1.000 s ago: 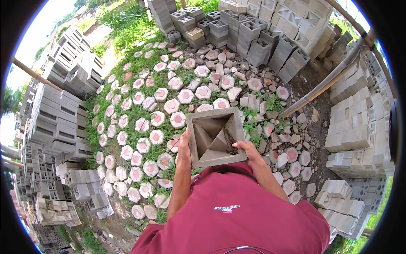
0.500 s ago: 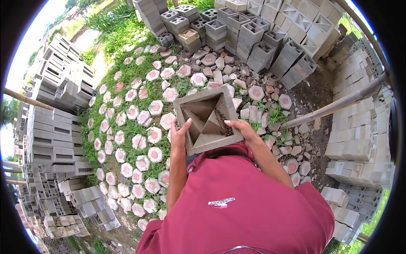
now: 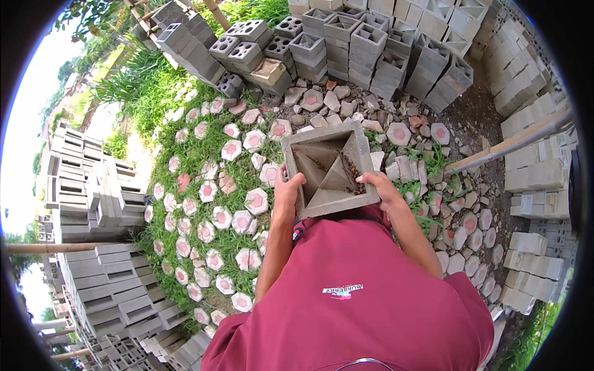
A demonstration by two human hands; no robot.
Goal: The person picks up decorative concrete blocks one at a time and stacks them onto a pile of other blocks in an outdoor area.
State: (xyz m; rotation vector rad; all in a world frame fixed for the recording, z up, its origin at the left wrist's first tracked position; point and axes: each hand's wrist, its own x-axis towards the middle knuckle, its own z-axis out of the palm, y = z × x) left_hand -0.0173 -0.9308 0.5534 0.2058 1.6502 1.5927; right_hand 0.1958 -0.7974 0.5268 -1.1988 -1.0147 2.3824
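Observation:
A square grey concrete breeze block (image 3: 324, 180) is held up in front of my body, its hollow face turned toward me. Inside its raised rim, slanted faces meet in ridges, and dark dirt lies in the recesses. My left hand (image 3: 287, 190) grips the block's left edge, the thumb over the rim. Around the lower right edge, my right hand (image 3: 385, 189) is closed with its thumb on the rim. The fingers under the block are mostly hidden on both sides.
Hexagonal pavers (image 3: 257, 199) with reddish centres lie in the grass. Broken stones (image 3: 334, 102) cover the ground ahead. Stacked hollow blocks (image 3: 307, 49) line the far side; more block stacks (image 3: 117, 284) stand at left and right. A bamboo pole (image 3: 507, 146) slants across the right.
The view has shifted, so the surroundings sit differently in the picture. The block appears slightly farther right and stays in both hands, with much the same grip.

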